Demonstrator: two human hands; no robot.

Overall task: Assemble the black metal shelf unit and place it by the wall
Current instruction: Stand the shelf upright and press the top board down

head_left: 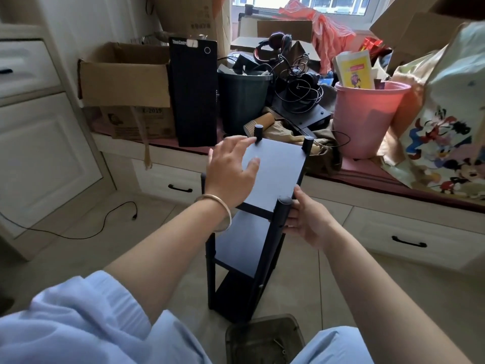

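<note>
The black metal shelf unit point(262, 206) stands upright on the tiled floor point(393, 298), just in front of the person's knees and on the near side of the low window bench point(183, 153) loaded with clutter. The left hand point(231, 174) lies flat on the top shelf point(278, 164) with its fingers straight and spread, reaching toward the far-left post tip point(258, 134); it seems to press down, probably to steady the frame or seat the panel. The right hand point(307, 219) rests against the near-right post point(282, 216), fingers loosely extended along it rather than wrapped round; it looks like a brace from the side, so that the unit cannot rock while the top is pressed. The two hands are apart, one on top, one on the side.

The unit is tall and narrow: round black posts at the corners, their capped ends standing above the top panel, and flat dark shelves stacked below it, at least three tiers visible. It appears fully put together and square. A small dark tray point(265, 340) holding what may be leftover screws sits on the floor at its near foot. Judging by this, assembly is about done and moving it to the wall remains
</note>
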